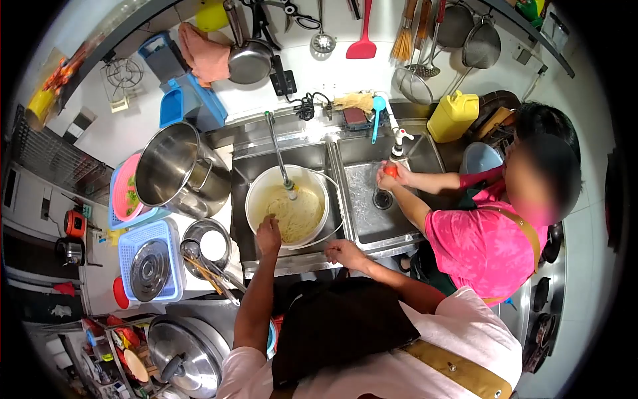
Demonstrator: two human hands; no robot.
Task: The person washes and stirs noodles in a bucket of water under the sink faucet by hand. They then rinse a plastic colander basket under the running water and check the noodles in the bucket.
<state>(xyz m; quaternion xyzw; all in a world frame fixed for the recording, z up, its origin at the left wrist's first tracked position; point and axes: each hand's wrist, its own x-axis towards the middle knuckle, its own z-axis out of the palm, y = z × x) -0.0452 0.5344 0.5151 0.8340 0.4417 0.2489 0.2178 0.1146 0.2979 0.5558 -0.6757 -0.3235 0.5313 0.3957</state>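
A white bucket stands in the left sink basin, with pale yellowish, grainy contents under a tap with a bent spout. My left hand hangs over the bucket's near-left rim, fingers loosely bent downward and nothing visible in them. Close to the sink's front edge, right of the bucket, is my right hand, its fingers half curled and apart, holding nothing I can see. The bucket's wire handle leans toward the right basin.
A co-worker in pink rinses a red item in the right basin. On the left stand a large steel pot, a blue basket and a steel bowl with utensils. A yellow jug stands behind the right basin.
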